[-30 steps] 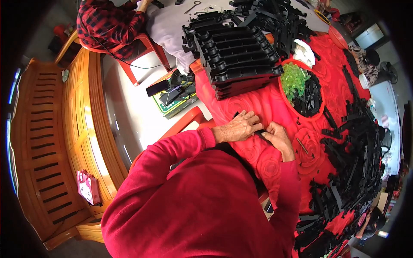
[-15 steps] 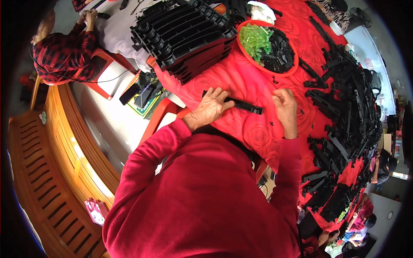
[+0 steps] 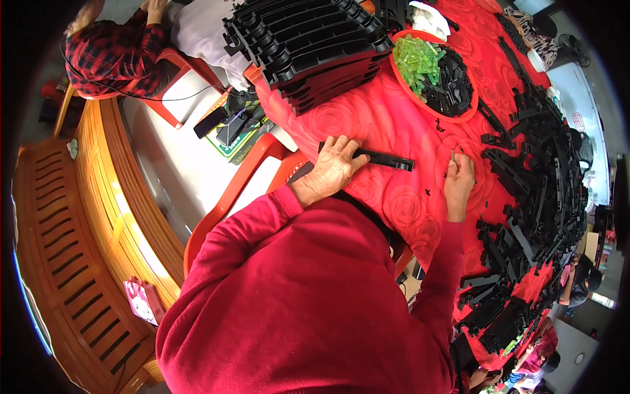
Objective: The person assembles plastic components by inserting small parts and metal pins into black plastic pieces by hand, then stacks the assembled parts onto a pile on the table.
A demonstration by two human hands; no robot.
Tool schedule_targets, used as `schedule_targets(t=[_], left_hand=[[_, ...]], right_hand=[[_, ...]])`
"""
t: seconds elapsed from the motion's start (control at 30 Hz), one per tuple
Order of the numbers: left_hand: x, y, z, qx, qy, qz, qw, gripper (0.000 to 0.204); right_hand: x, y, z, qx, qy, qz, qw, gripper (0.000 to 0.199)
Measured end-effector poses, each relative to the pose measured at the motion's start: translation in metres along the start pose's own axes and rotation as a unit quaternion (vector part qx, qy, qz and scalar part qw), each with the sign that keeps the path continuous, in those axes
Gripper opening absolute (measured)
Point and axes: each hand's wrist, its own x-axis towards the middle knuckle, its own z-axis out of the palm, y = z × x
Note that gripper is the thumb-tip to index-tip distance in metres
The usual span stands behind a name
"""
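My left hand (image 3: 335, 164) is closed over one end of a narrow black plastic bar (image 3: 390, 160), which lies on the red rose-patterned tablecloth (image 3: 374, 111). The bar's other end sticks out to the right of my thumb. Farther right, my right hand (image 3: 460, 180) is raised at the cloth, apart from the bar. Its thumb and fingertips are pinched together, and a tiny piece (image 3: 452, 155) shows at their tips, too small to name. A small black bit (image 3: 428, 192) lies on the cloth between my hands.
A red-rimmed bowl (image 3: 464, 118) holds clear green pieces (image 3: 417, 62) and small black parts (image 3: 453, 85). Black plastic frames (image 3: 308, 39) are stacked at the far left of the table. Many long black parts (image 3: 538, 157) are heaped at the right. A person in plaid (image 3: 111, 56) sits at far left.
The whole view has shifted slightly. My right hand has moved a little to the right over the cloth, and a tiny piece now shows at its fingertips. My left hand stays on the bar.
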Motion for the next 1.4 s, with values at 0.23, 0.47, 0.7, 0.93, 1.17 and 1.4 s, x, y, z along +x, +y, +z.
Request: schedule_targets(t=[0.23, 0.47, 0.7, 0.93, 1.17, 1.4], left_hand=[[0.001, 0.007, 0.002, -0.003, 0.009, -0.057, 0.998, 0.022], [0.003, 0.012, 0.011, -0.043, 0.07, -0.065, 0.994, 0.02], [0.003, 0.012, 0.012, -0.044, 0.072, -0.071, 0.994, 0.023], [0.004, 0.011, 0.011, -0.044, 0.075, -0.062, 0.994, 0.02], [0.004, 0.01, 0.013, -0.042, 0.079, -0.064, 0.994, 0.023], [0.003, 0.011, 0.017, -0.044, 0.077, -0.068, 0.994, 0.021]], right_hand=[[0.002, -0.089, -0.01, 0.729, -0.047, 0.113, 0.673, 0.013], [0.011, -0.121, 0.024, 0.88, -0.07, 0.141, 0.449, 0.025], [-0.004, -0.144, 0.041, 0.8, 0.025, 0.212, 0.56, 0.026], [-0.003, -0.146, 0.044, 0.767, 0.071, 0.226, 0.596, 0.022], [-0.005, -0.137, 0.046, 0.794, 0.044, 0.211, 0.568, 0.023], [-0.006, -0.145, 0.042, 0.773, 0.052, 0.221, 0.592, 0.022]])
